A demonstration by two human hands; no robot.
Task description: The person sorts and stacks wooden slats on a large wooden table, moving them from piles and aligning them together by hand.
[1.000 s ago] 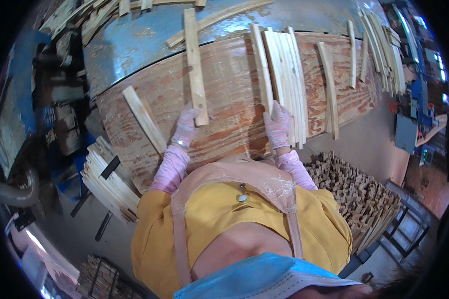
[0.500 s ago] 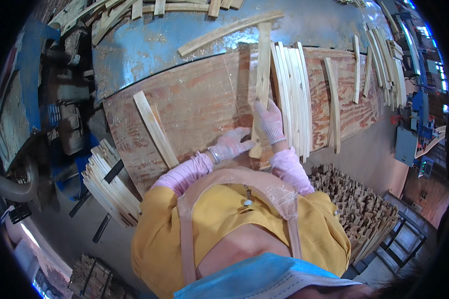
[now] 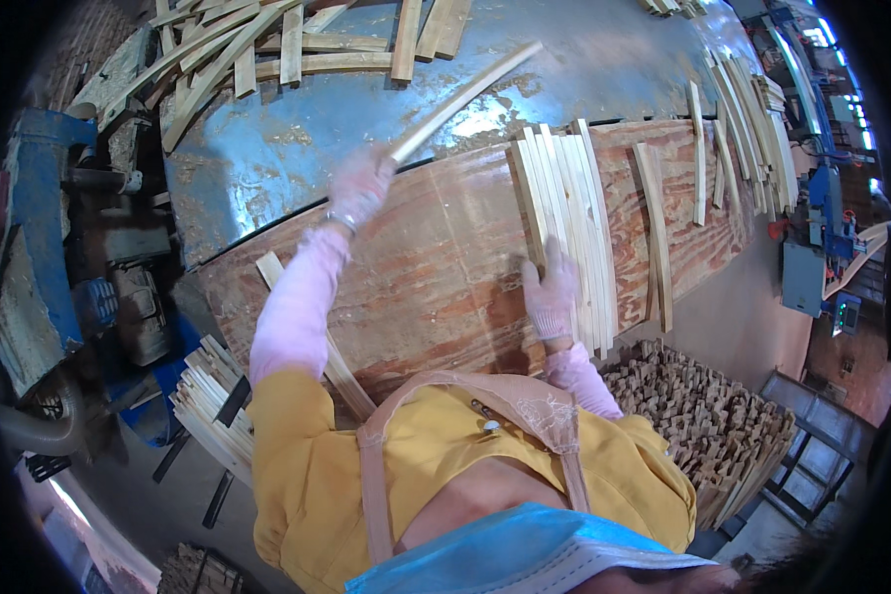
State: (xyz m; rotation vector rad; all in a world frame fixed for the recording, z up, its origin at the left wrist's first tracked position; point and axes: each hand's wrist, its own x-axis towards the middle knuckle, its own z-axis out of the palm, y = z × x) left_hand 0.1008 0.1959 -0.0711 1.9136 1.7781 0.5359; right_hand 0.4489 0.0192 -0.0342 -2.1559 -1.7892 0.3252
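My left hand [image 3: 361,183], in a whitish glove and blurred by motion, is reached out to the far left with its fingers closed on the near end of a wooden slat [image 3: 465,101]. That slat lies slanted over the blue metal surface. My right hand [image 3: 551,292], gloved too, rests against the left side of a row of pale wooden slats [image 3: 574,198] standing close together on the brown plywood board [image 3: 426,257]. Its fingers are stretched out over the leftmost slats and its thumb is apart, gripping nothing.
A jumble of slats [image 3: 297,64] lies on the blue metal surface [image 3: 297,139] at the far left. Other slats [image 3: 655,238] lie right of the row, and one [image 3: 332,366] by my left sleeve. Bundled wood pieces [image 3: 698,426] stand at lower right; blue machinery [image 3: 49,228] is left.
The slat both hands held mid-board is now by the row's left side. My left hand has moved far left onto the slanted slat; my right hand has let go and shifted nearer.
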